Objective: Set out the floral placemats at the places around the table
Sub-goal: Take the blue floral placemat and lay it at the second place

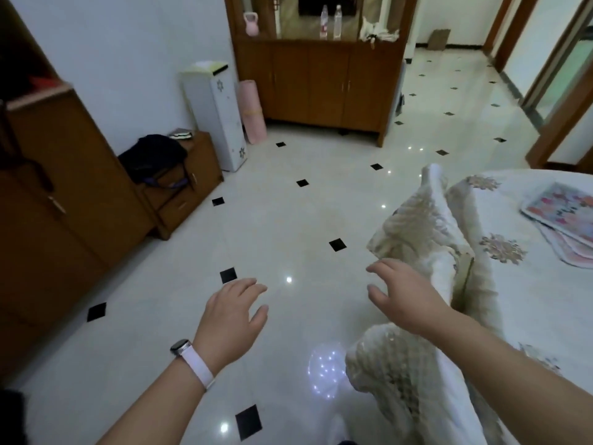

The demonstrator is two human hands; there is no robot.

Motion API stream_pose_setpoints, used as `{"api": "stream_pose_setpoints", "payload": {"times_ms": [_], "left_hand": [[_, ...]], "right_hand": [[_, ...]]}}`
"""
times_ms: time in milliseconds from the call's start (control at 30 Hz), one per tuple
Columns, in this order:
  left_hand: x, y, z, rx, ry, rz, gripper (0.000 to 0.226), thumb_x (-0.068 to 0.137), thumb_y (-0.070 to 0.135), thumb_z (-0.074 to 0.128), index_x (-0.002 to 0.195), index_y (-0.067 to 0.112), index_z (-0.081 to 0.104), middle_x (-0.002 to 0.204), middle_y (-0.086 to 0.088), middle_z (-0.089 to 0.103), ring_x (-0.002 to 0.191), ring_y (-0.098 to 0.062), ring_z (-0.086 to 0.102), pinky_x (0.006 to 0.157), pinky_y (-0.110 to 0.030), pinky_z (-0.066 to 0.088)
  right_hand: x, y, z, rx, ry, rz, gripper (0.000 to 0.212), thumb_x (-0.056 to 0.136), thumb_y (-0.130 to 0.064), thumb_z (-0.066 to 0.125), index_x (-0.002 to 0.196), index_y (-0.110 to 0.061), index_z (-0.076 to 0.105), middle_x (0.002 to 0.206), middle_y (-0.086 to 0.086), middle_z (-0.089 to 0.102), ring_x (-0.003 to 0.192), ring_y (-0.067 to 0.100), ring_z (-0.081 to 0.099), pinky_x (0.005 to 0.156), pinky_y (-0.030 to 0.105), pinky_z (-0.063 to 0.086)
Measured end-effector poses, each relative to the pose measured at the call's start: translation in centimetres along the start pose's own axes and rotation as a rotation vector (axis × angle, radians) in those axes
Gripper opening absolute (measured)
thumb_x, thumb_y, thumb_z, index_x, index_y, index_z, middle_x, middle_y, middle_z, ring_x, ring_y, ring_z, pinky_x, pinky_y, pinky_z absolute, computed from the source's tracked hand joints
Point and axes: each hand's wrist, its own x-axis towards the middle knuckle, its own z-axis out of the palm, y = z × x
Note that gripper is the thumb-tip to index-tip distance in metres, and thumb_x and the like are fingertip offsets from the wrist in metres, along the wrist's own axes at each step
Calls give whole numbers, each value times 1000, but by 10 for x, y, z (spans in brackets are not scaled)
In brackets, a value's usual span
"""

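Observation:
A stack of floral placemats [561,216], pink and multicoloured, lies on the round table [519,303] at the right edge of the view; the table wears a white cloth with flower motifs. My left hand [232,316], with a white watch on its wrist, hovers over the floor with fingers apart and holds nothing. Beside the table's hanging cloth my right hand [404,297] is stretched out, fingers spread and empty. Both hands are well left of the placemats.
Two chairs with cream lace covers [426,226] [401,387] stand against the table's left side. Glossy tiled floor [288,226] stretches ahead. Wooden cabinets [64,200] line the left wall, with a white appliance [218,117] and a large sideboard [321,85] at the back.

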Motion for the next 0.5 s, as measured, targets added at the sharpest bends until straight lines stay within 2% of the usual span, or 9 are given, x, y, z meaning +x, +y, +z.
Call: {"api": "stream_pose_setpoints", "payload": {"times_ms": [233,500], "left_hand": [[83,-42,11,18,44,-6,43,87,41,45,120,22,65,123,3,65,115,-20,58,95,-38,44],[239,-43,42,-45,-103,-42,51,84,51,40,123,27,62,131,5,60,123,-17,51,100,-36,39]], "right_hand": [[113,11,35,45,-53,6,41,97,-33,48,136,-21,52,140,-8,50,127,17,46,97,27,35],[239,60,31,118,-115,118,41,96,-33,47,135,-21,52,138,-7,52,121,19,49,97,33,43]]}}
